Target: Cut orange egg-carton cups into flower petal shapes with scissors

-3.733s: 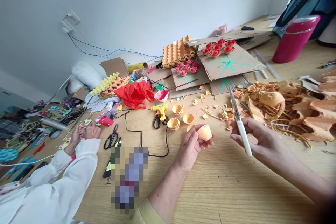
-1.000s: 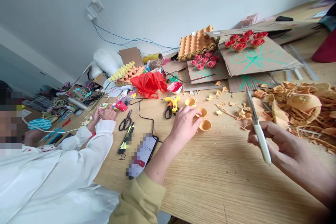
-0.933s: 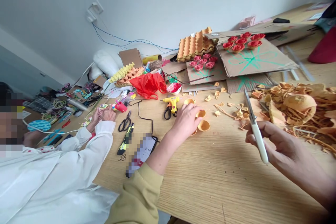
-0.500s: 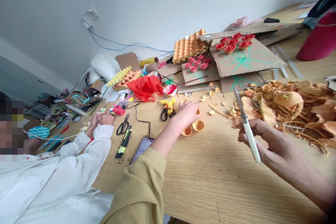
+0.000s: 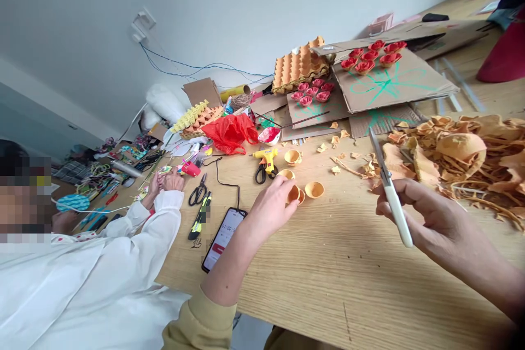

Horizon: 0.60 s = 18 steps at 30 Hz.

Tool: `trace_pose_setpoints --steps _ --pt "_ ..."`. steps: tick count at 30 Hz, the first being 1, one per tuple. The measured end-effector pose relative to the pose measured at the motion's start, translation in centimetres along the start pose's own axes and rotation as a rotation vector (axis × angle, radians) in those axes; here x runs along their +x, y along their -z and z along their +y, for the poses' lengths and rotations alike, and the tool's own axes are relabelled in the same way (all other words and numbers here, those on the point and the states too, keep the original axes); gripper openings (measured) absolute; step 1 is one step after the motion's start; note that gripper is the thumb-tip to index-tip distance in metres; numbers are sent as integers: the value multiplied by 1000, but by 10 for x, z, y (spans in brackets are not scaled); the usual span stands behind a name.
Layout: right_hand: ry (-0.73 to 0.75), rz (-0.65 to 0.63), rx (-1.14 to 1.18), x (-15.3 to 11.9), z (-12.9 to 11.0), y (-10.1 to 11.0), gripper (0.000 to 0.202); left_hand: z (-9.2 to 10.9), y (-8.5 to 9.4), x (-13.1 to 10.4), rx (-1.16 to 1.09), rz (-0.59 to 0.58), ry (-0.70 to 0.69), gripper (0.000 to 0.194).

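Note:
My left hand (image 5: pixel 273 206) has its thumb and fingers closed on a small orange egg-carton cup (image 5: pixel 292 194), tilted on its side just above the table. Part of another cup (image 5: pixel 302 197) shows right behind it. Beside them stand a single cup (image 5: pixel 314 190), one partly covered by my knuckles (image 5: pixel 286 174), and one with a ragged rim (image 5: pixel 292 158) farther back. In my right hand (image 5: pixel 426 213) is a pair of scissors (image 5: pixel 394 205) with white handles, its blades pointing up and away from me.
Orange carton scraps (image 5: pixel 463 158) are heaped at right. Red paper flowers (image 5: pixel 369 56) sit on cardboard (image 5: pixel 426 82). A yellow glue gun (image 5: pixel 267 158), black scissors (image 5: pixel 198 192), utility knife (image 5: pixel 200 216) and phone (image 5: pixel 221 240) lie left. A person in white (image 5: pixel 135 251) works alongside.
My left hand has drawn back toward me from the farther cups and now has a cup between its fingers. The right hand keeps the scissors in much the same pose. The view has shifted slightly.

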State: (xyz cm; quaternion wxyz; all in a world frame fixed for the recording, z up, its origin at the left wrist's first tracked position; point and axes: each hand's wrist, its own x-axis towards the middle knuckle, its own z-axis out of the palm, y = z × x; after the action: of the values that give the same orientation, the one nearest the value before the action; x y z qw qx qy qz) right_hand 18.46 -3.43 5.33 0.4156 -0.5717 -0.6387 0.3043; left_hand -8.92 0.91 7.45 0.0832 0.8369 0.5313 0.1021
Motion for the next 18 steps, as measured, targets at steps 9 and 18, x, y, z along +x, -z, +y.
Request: trace_pose_setpoints --steps 9,18 --pt "11 -87 22 2 10 -1 30 0 -22 -4 -26 -4 84 36" --pt "40 -118 67 -1 14 -3 28 -1 -27 -8 -162 31 87 40"
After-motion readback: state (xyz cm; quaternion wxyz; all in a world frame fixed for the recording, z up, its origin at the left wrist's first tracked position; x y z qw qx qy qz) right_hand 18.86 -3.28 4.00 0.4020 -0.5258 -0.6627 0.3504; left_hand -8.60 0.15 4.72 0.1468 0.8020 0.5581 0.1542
